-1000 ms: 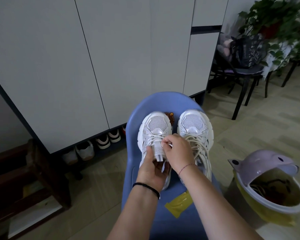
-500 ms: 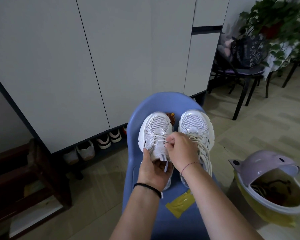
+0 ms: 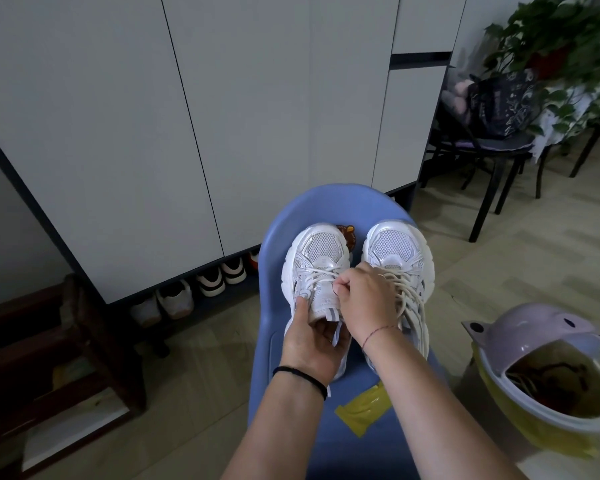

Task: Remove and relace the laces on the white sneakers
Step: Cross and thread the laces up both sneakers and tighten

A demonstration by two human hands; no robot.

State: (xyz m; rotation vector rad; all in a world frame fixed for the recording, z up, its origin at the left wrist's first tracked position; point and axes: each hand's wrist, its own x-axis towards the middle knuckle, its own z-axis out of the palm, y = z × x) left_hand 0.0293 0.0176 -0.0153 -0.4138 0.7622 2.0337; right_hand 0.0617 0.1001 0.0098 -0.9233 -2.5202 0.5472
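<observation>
Right hand (image 3: 368, 299) shifted toeward, pinching soft, limp lace (image 3: 321, 271) at crossing; left hand (image 3: 312, 344) gripping light white sneaker (image 3: 321, 247) near tongue.

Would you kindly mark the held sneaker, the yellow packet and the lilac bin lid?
held sneaker (image 3: 321, 245): head view, toe mesh.
yellow packet (image 3: 361, 410): head view, its middle.
lilac bin lid (image 3: 530, 328): head view, domed top.

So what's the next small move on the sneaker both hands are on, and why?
Probably pull the pinched lace clear through its eyelet: the right hand pinches it beside the tongue, the left hand grips the left sneaker, and only crossings near its toe are laced.
</observation>
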